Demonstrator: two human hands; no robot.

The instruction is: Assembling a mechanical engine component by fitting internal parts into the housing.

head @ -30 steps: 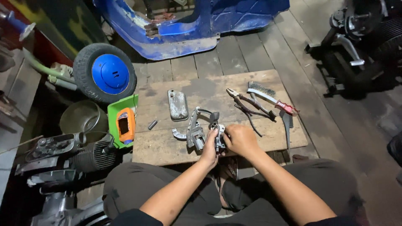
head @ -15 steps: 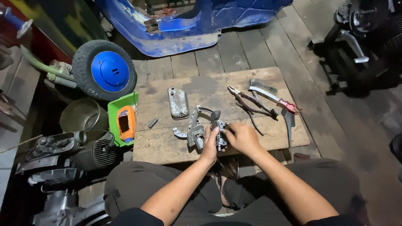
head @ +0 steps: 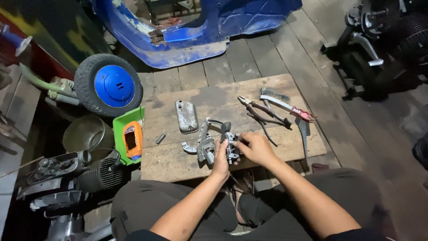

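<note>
The small grey cast-metal carburettor-like part (head: 230,147) sat at the near middle of the bare wooden work board (head: 285,89), held up between both hands. The left hand (head: 221,159) was clenched around its lower left side; the right hand (head: 255,148) gripped its right side, fingertips pinched on something too small to identify. A curved grey metal bracket assembly (head: 204,142) lay touching the part on its left, and a flat grey oblong metal cover plate (head: 186,116) lay a little farther back.

Risk assessment: the part was close to the board's near edge, so a slip of either grip could drop it, or any loose small fitting, into the person's lap or between the floor planks. The dark-handled pliers (head: 261,111) and the red-handled wire brush (head: 285,103), near the right hand, could be knocked off by a sweeping forearm. A short dark metal pin (head: 161,138) lying loose could roll away.
</note>
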